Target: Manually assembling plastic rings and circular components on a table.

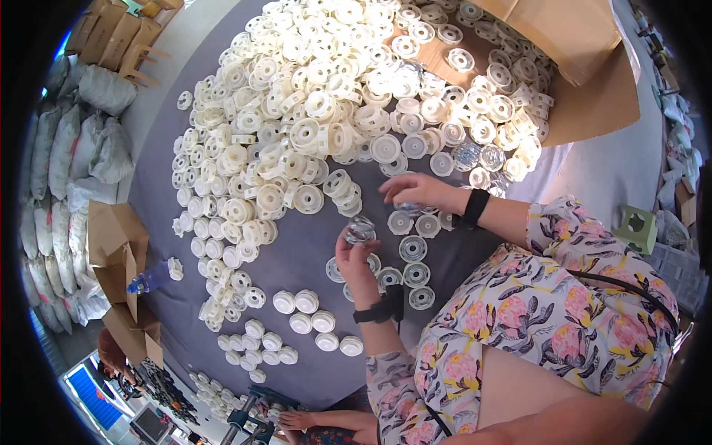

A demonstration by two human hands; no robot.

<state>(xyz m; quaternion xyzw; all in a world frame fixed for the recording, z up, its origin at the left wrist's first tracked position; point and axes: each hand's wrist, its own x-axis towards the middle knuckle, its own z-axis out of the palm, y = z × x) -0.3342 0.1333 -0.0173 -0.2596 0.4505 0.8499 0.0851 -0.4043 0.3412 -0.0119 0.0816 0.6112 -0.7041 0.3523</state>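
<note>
Left hand: the left hand was raised just above the grey cloth, fingers closed on a small clear plastic disc pinched at the fingertips; a black wristband sat on that wrist.
Right hand: the right hand reached forward, palm down, fingers curled over another clear piece at the near edge of the pile; it seemed to be pinching it, though the grip itself was partly hidden. A black wristband was on this wrist too.
Held disc: in the air between the two hands, tilted, apart from the cloth.
Near the hands: a loose cluster of clear round discs lay flat on the cloth just right of the left hand.
Finished-looking pieces: white round caps sat in short rows nearer the body, left of the left forearm.
Further out: a large heap of cream-white spoked plastic rings covered the far cloth, spilling from an open cardboard box.
Step in hand: judged to be pairing parts, with one clear disc held ready and a second being picked up.
Next move calls for: bringing the two hands together squarely, so that the thin discs meet flat rather than skewed.
Left edge: folded cartons and a blue-topped bottle.
</note>
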